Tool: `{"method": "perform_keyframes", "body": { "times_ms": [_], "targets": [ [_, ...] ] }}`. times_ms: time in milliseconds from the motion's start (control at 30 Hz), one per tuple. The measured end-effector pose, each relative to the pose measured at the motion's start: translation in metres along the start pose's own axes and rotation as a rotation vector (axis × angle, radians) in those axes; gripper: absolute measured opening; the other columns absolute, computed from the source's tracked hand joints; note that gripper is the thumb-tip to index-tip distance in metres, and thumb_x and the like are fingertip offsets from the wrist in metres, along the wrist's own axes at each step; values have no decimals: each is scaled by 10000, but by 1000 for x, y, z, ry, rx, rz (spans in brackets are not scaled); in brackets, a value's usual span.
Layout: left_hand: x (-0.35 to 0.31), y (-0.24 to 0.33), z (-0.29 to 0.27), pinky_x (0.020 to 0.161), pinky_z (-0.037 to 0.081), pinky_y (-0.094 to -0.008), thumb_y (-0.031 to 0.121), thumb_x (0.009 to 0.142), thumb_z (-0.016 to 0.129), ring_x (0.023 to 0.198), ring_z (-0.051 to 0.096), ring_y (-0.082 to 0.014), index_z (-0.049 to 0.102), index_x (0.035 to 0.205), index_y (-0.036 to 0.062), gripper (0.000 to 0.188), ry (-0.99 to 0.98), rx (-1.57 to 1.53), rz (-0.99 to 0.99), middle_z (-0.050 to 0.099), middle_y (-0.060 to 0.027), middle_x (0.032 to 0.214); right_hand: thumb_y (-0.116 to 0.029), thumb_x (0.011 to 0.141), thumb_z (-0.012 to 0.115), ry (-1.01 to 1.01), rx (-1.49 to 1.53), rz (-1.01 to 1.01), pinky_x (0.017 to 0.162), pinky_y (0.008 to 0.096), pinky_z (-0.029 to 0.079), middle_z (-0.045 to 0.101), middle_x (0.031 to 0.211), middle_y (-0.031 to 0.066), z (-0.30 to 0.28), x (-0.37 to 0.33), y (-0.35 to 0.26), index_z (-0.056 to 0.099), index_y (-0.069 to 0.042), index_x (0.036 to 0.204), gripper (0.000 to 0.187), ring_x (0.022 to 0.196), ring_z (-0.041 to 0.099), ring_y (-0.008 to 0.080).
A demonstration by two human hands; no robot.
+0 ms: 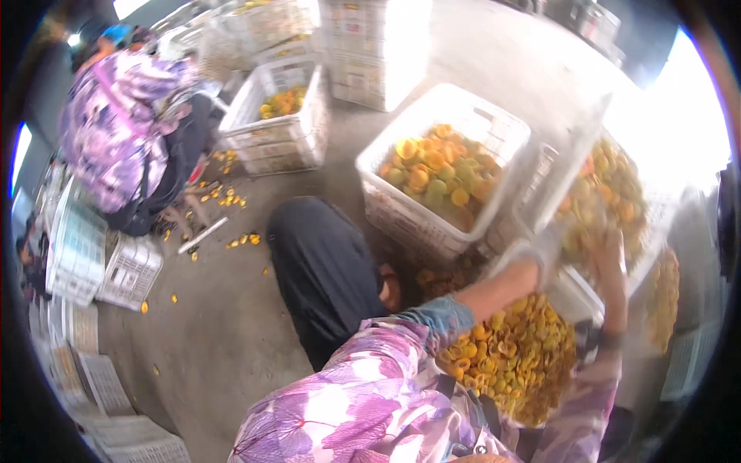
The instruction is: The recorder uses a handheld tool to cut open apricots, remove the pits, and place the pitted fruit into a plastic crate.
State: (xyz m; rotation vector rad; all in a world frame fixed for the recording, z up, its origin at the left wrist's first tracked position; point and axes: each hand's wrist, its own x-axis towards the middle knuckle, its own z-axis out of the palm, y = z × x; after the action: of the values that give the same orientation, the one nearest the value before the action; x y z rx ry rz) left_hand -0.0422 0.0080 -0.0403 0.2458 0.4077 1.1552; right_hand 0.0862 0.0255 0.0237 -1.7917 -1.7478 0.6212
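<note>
Nearest the camera, a purple-and-white floral sleeve (363, 386) fills the lower centre of the view. Just beyond it lies a heap of halved yellow-orange fruit (513, 351), cut faces up.

The left hand (540, 258) extends over this heap to the near rim of a tilted white plastic crate (587, 193). It appears to wear a pale glove, and its fingers curl over the rim in a closed grip. The right hand (610, 262) rises beside it with the palm against the crate's lower edge. Motion blur hides its fingers, so their degree of opening cannot be determined.

The tilted crate sits at right of centre, above the heap, with its open mouth leaning toward the person and whole fruit visible inside. Handling estimate: the loaded crate is likely heavy; its lattice walls are stiff but may flex. The rim and moulded edges offer the firmest hold, one hand high and one low. The fruit is soft and bruises easily; the halves are probably wet and slippery.

Just left of it stands a second white crate (444, 166) of yellow, orange and green fruit, upright on the concrete floor (216, 324). The person's dark-trousered knee (324, 270) is beside it.

Farther off, a third crate (282, 116) holds a little fruit. A co-worker (123, 127) in similar floral clothing crouches at far left, with scattered fruit pieces (224, 197) nearby.
</note>
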Motion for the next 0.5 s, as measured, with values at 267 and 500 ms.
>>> {"method": "perform_keyframes", "body": {
  "times_ms": [267,500],
  "targets": [
    [-4,73,-17,778,548,-386,328,977,385,923,633,-272,526,1141,21,376,-51,-177,320,605,-146,1075,-12,816,610,201,-66,-410,562,364,452,583,718,160,90,-9,-9,542,11,1079,272,616,573,268],
    [-10,60,-13,806,533,-380,308,982,338,976,622,-273,518,1158,18,384,-96,-95,331,605,-157,1087,15,804,528,342,-267,-433,574,467,462,613,741,191,95,-37,-17,399,-29,1179,399,703,619,403]
  ]
}}
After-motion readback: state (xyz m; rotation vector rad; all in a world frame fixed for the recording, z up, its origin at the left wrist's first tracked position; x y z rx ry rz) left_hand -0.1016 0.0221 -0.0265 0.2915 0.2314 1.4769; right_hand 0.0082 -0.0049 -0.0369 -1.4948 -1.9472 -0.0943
